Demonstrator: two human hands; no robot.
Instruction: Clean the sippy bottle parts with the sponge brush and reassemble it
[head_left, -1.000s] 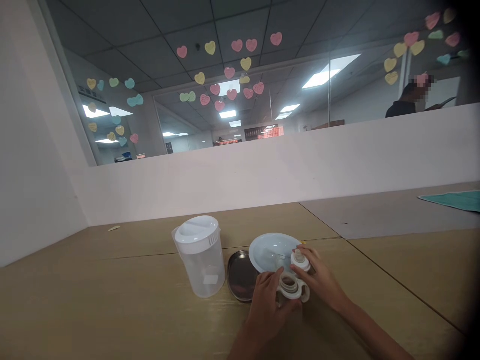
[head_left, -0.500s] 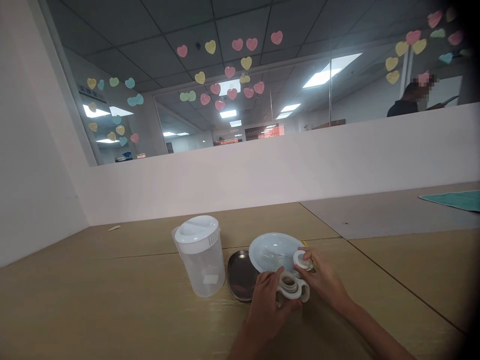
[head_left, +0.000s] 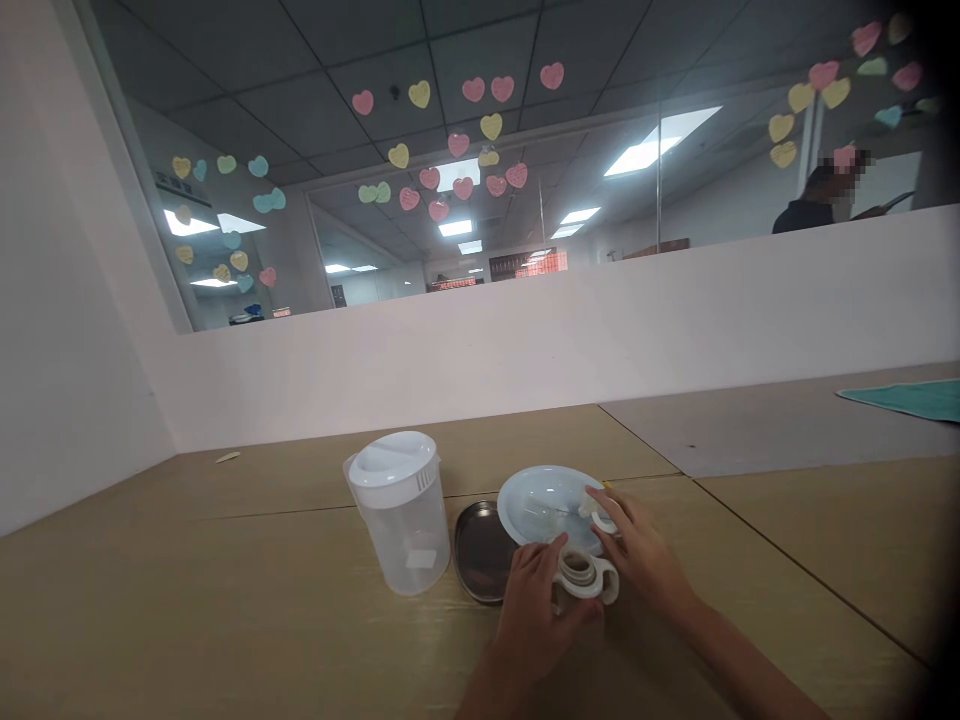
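Observation:
My left hand is wrapped round what looks like a baby bottle, with a white loop handle on its right side and its round mouth uncovered. Most of the bottle's body is hidden by my fingers. Just above and right of the mouth, my right hand pinches a white ring cap with a pale, teat-like piece at its left. The cap is apart from the bottle, over the edge of a pale blue-white bowl. Something clear lies in the bowl.
A translucent pitcher with a white lid stands left of a dark metal tray. Something yellow shows behind my right hand. A teal cloth lies far right. Behind the table rise a low wall and a window; beyond it is a person.
My right hand has turned the ring cap, so its face now tips away and the teat-like piece points left. My left hand and the bottle have stayed in place.

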